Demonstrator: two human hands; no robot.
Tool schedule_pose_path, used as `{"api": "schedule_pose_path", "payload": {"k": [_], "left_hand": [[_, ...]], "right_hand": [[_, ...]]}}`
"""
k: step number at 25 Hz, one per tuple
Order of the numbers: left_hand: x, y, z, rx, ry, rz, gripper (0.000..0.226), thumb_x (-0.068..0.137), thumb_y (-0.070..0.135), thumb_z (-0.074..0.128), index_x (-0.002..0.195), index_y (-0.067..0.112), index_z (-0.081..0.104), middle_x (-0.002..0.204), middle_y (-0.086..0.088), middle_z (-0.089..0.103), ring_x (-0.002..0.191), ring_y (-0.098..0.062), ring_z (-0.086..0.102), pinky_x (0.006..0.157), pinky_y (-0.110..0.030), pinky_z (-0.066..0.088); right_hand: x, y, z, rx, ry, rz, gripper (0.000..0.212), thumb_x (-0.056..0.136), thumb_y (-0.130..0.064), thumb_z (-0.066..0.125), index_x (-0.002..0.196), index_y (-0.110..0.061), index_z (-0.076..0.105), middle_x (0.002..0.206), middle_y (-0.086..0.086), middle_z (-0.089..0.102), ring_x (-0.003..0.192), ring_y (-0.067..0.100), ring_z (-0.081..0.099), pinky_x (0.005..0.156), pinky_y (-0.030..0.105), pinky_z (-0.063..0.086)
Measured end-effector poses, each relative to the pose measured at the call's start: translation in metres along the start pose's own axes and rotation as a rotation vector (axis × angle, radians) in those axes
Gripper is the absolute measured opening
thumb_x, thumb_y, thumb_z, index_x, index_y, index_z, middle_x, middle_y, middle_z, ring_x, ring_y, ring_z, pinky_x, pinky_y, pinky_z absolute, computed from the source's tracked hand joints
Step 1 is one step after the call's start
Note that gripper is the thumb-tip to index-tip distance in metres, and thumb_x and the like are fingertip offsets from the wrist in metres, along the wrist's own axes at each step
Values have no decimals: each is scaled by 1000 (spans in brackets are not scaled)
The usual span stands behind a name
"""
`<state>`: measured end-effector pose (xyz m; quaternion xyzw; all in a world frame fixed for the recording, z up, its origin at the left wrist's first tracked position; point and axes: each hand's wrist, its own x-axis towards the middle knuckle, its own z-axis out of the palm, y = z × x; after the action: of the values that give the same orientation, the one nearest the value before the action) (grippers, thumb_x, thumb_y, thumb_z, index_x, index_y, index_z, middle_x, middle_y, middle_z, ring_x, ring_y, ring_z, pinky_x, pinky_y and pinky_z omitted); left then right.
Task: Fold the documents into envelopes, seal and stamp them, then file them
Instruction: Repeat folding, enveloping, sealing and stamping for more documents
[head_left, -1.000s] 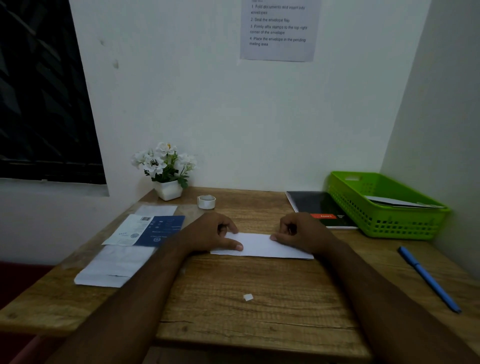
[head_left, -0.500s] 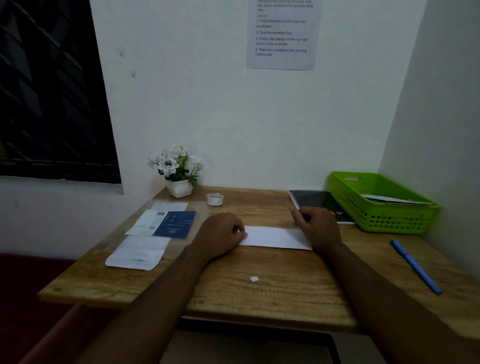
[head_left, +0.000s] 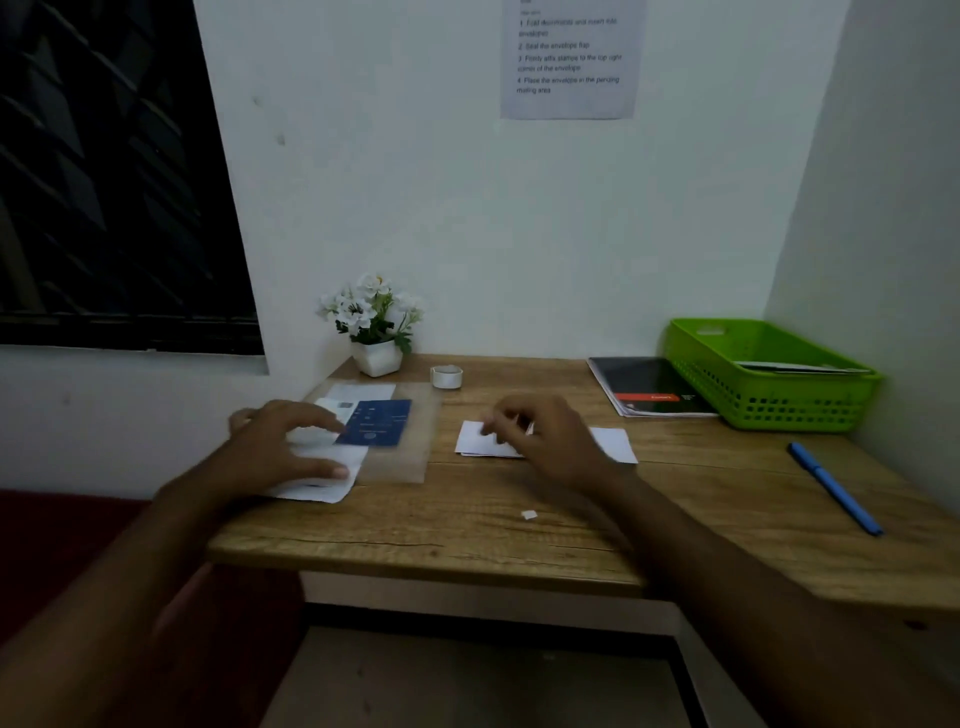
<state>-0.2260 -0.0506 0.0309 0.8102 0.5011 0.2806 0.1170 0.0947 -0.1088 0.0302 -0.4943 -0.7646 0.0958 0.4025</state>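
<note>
A folded white document (head_left: 613, 445) lies flat in the middle of the wooden desk (head_left: 467, 540). My right hand (head_left: 545, 439) rests on it, fingers curled down onto its left half. My left hand (head_left: 288, 441) is out to the left, fingers spread over a stack of white envelopes (head_left: 324, 488); its thumb touches the top one. A blue printed card (head_left: 376, 422) and a clear plastic sheet (head_left: 405, 460) lie beside that stack. A small white stamp-like scrap (head_left: 529, 515) sits on the desk in front of the document.
A green basket (head_left: 769, 400) with an envelope inside stands at the back right, next to a black notebook (head_left: 649, 382). A blue pen (head_left: 834, 488) lies at the right. A tape roll (head_left: 447, 376) and a flower pot (head_left: 376, 358) stand at the back.
My left hand has left the folded document and moved left onto the envelope stack. My right hand stays on the document. The camera has pulled back and turned left.
</note>
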Motion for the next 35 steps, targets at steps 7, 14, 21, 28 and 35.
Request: {"api": "schedule_pose_path", "payload": {"k": [7,14,21,28,35], "left_hand": [[-7,-45,1,-156,27,-73,29,71,30,80,98,24,72,114,7,64,107,-12,57,87,-24,39],[-7,-48,1,-295,194,-69,17,83,22,70,98,15,73,93,3,72,86,-11,65,73,-25,48],[-9,-47,0,-321,191,-89,18,85,19,68,100,11,72,94,-1,71,87,-15,64,78,-33,51],[-12,-46,-3,-391,187,-93,18,83,17,70,100,12,72,95,-2,72,90,-18,66,84,-38,52],[-24,-10,-1,-514,351,69,20,94,24,53,91,36,68,90,22,69,90,5,63,73,-8,45]], "right_hand": [[25,-70,87,-278,-339,-254,27,87,-36,60,113,-31,66,110,-10,65,86,2,53,66,22,40],[36,-81,124,-480,-277,-286,46,90,-53,51,121,-22,63,118,5,67,106,23,59,89,41,47],[31,-95,129,-523,-274,-377,37,97,-43,44,116,-20,66,102,4,67,91,19,59,79,39,51],[13,-98,103,-297,-17,-423,22,95,-32,52,105,-20,67,92,-1,71,75,8,59,65,20,41],[5,-88,35,255,321,-245,11,93,-13,59,98,-13,69,78,-8,66,63,10,63,50,27,53]]}}
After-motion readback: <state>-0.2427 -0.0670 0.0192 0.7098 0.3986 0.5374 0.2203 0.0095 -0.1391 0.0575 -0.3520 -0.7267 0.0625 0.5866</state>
